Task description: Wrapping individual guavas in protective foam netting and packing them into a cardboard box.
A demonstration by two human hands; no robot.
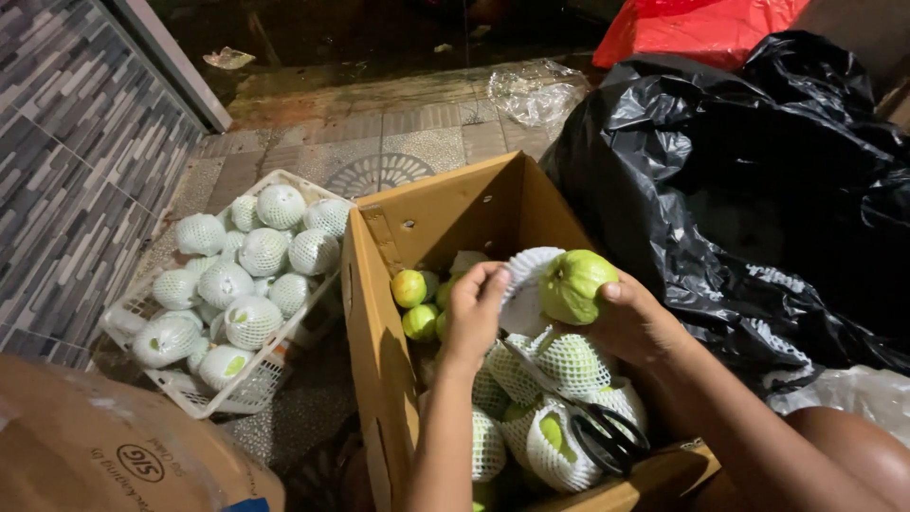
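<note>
My right hand [633, 318] holds a green guava [574, 283] above an open cardboard box [370, 313]. Pinched in my left hand [474, 308] is the edge of a white foam net sleeve [524, 284], which partly covers the guava's left side. Below both hands the box holds several guavas in white foam nets [569, 365] and a few bare green ones [411, 287]. A pair of black-handled scissors [592, 422] lies on top of the netted fruit near the front of the box.
A white plastic basket [303, 182] full of netted guavas stands on the tiled floor at left. A large black plastic bag [758, 190] fills the right, with a red bag [701, 28] behind it. Brown cardboard [95, 446] sits at bottom left, a grey tiled wall [66, 152] beyond.
</note>
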